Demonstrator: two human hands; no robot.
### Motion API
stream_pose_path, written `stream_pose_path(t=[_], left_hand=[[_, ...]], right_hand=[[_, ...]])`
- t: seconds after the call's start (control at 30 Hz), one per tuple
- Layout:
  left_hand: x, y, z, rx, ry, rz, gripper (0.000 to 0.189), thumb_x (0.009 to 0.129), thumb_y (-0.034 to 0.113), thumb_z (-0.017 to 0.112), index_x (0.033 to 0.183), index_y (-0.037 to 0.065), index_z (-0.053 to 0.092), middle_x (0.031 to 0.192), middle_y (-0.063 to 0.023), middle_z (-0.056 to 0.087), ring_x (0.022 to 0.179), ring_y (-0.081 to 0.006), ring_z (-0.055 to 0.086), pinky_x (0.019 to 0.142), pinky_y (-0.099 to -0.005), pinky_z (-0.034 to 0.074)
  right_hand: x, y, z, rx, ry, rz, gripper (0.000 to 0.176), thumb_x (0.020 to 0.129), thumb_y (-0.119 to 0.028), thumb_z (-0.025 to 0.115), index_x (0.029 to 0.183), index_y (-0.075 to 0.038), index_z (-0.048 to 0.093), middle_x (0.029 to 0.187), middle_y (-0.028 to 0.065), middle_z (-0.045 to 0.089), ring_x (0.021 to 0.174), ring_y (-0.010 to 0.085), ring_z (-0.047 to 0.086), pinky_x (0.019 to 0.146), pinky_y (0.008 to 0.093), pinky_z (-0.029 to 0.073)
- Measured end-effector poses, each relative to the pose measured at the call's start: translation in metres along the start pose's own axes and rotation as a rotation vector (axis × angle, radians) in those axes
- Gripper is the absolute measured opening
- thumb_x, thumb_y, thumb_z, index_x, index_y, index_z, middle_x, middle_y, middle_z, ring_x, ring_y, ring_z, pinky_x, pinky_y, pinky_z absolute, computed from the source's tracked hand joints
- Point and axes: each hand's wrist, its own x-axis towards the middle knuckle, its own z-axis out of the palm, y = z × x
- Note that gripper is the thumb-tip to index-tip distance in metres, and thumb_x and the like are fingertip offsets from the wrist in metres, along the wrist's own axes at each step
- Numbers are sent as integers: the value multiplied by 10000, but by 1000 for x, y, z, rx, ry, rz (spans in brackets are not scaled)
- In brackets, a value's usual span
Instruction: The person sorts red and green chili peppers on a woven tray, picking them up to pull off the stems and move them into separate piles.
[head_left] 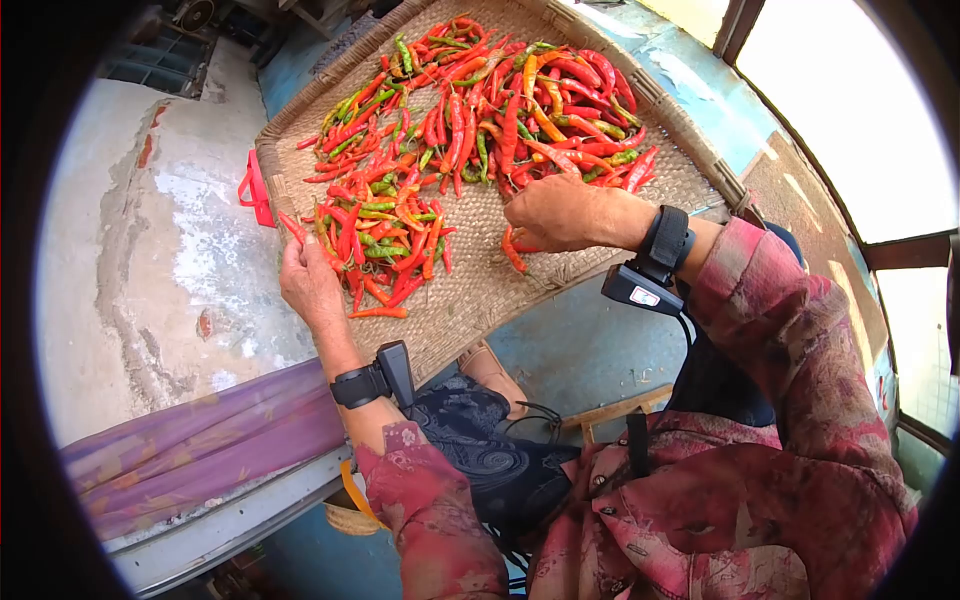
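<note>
A large woven tray (pixel 470 315) holds red, orange and green chili peppers. My left hand (pixel 310 280) is at the tray's left side, its fingers closed on a red chili pepper (pixel 292 228). Beside it lies a smaller heap of mixed peppers (pixel 385 240). Over the tray's right part, at the near edge of the bigger pepper heap (pixel 500 110), my right hand (pixel 560 212) is closed with its fingertips pointing down. A red-orange pepper (pixel 513 252) shows just below those fingers; whether they grip it or something else is hidden.
On the left stands a worn, peeling wall (pixel 190 250) with a purple cloth (pixel 220 425) below it. A pink-red plastic item (pixel 256 190) sticks out past the tray's left rim. A wooden piece (pixel 620 405) rests on the blue floor (pixel 580 345). Bright windows are on the right.
</note>
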Motion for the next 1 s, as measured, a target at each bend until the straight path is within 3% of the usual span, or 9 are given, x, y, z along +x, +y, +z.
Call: stream_pose_path(t=[0.07,0.17,0.27,0.3,0.33,0.4,0.5,0.77,1.0], left_hand=[[2,-23,2,506,178,207,289,874,225,532,1030,-15,573,881,-142,585,827,-234,566,728,-347,455],[-18,15,13,366,181,399,306,859,190,547,1097,-2,548,1004,-172,555,955,-282,534,809,-377,442],[-56,59,41,3,-316,245,291,855,173,570,1090,5,542,801,-102,617,666,-173,594,636,-306,479],[-69,65,55,-8,-494,163,284,855,201,573,1060,5,550,774,-128,630,680,-226,615,642,-340,484],[-81,59,70,75,-605,258,330,843,240,589,1053,-6,523,798,-178,634,724,-327,623,655,-407,484],[-102,58,88,286,-685,427,410,819,273,617,1069,-15,466,808,-235,626,771,-420,600,676,-472,468],[-107,57,101,366,-879,285,479,793,285,645,1085,-17,415,808,-273,612,790,-440,593,692,-487,458],[-94,54,93,328,-733,332,382,794,153,587,1092,15,392,787,-260,611,761,-433,592,665,-501,444],[-30,39,33,146,36,228,220,850,160,521,1020,31,471,750,-124,608,665,-267,596,630,-391,452]], right_hand=[[-4,6,9,-54,12,-15,232,810,-235,580,842,-5,569,809,168,613,823,337,615,732,455,475],[-6,13,22,-130,31,-35,220,794,-226,589,852,-15,568,832,151,612,839,316,619,737,471,473],[-5,13,27,-191,46,-41,210,779,-210,600,855,-16,567,827,139,617,824,298,626,716,455,478],[-4,12,29,-228,55,-47,208,772,-201,606,850,-13,566,808,136,622,801,290,632,692,434,485],[-3,11,31,-230,53,-48,208,772,-201,606,850,-13,566,808,136,622,801,290,632,692,434,485],[-3,9,33,-222,91,-27,191,767,-178,601,830,-1,571,760,132,628,737,279,637,618,391,489],[-7,7,32,-254,120,-43,176,785,-211,581,787,-49,652,763,99,643,745,242,643,594,350,475],[0,9,40,-258,204,-57,173,776,-198,581,768,-43,656,749,103,641,727,246,641,603,348,478],[9,-1,30,-180,97,-47,121,729,-126,582,781,-29,633,730,125,631,743,280,644,619,388,489]])
